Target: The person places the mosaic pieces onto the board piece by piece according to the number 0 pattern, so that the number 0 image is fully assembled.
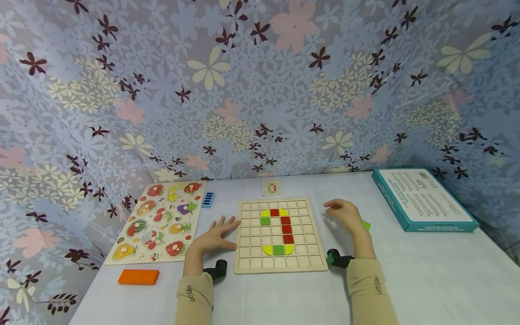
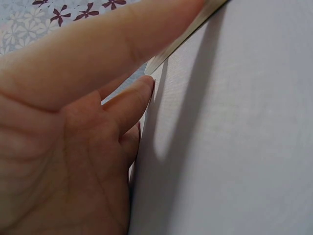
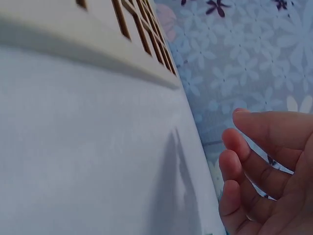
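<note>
Wooden grid board (image 1: 280, 266) flat on the white table (image 1: 426, 280), dead centre between both hands. Inside it, coloured tiles (image 1: 280, 230): yellow and red along the top, one green at left, red down the right, yellow and green at the bottom. Left hand (image 1: 217, 237) spread flat, fingers straight and apart, fingertips touching the board's left edge; confirmed in the left wrist view, fingers (image 2: 132, 100) pressed down on the cloth. Right hand (image 1: 345, 215) just right of the board, raised a little, fingers loosely curled, gripping nothing in the right wrist view. Green piece (image 1: 366, 225) peeking out just beyond that hand. Fruit puzzle (image 1: 160, 221) off to the left, blue piece (image 1: 208, 199) by its corner, orange block (image 1: 138, 276) near the front edge. Pattern card (image 1: 272, 188) behind the board. Teal box (image 1: 422, 199) far right.
</note>
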{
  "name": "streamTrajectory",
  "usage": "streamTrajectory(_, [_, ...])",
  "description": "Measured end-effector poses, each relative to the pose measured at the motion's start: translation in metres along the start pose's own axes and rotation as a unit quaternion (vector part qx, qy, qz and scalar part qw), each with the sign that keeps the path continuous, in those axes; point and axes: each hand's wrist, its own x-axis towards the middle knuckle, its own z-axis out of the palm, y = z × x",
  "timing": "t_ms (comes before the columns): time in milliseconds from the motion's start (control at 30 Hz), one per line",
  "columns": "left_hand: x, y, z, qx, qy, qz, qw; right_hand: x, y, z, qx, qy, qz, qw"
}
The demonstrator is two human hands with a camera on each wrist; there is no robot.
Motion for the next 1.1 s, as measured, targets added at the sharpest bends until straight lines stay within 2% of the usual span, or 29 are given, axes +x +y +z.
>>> streamTrajectory(200, [0.0,-0.001,0.0,0.0,0.0,0.001,1.0,-0.004,0.009,-0.013,-0.004,0.009,0.005,1.0])
streamTrajectory(667, [0.001,-0.003,0.0,0.008,-0.001,-0.002,1.0,-0.006,0.027,-0.028,-0.033,0.049,0.056,0.997])
streamTrajectory(1100, [0.001,-0.002,0.0,0.009,-0.001,-0.002,1.0,-0.008,0.033,-0.035,-0.09,0.036,0.11,0.989])
